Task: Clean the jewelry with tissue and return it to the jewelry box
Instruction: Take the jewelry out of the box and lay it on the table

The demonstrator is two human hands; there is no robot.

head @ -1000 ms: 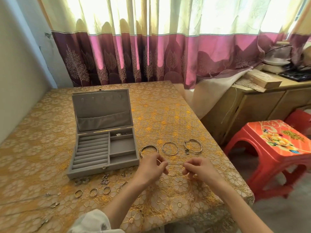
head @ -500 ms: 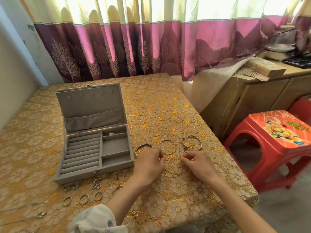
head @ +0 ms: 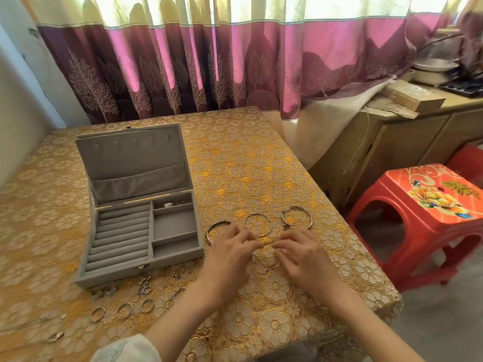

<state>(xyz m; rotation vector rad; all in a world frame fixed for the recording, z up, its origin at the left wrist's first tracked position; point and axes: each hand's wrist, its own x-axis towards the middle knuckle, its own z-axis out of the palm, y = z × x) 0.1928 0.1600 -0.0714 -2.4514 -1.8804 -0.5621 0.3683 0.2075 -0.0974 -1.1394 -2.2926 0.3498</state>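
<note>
Jewelry box (head: 136, 215): lid open.
Left hand (head: 230, 254), right hand (head: 303, 257): lowered onto tablecloth; fingers blurred, grip indeterminate.

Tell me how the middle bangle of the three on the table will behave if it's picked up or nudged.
The middle bangle looks like a thin closed metal hoop, so probably stiff and light. Lying flat on the lace tablecloth, it should slide rather than roll, though the raised pattern may snag it.

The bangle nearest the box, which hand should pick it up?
Left, probably. The left hand already lies beside that bangle; the right hand sits farther off, below the other two.
</note>
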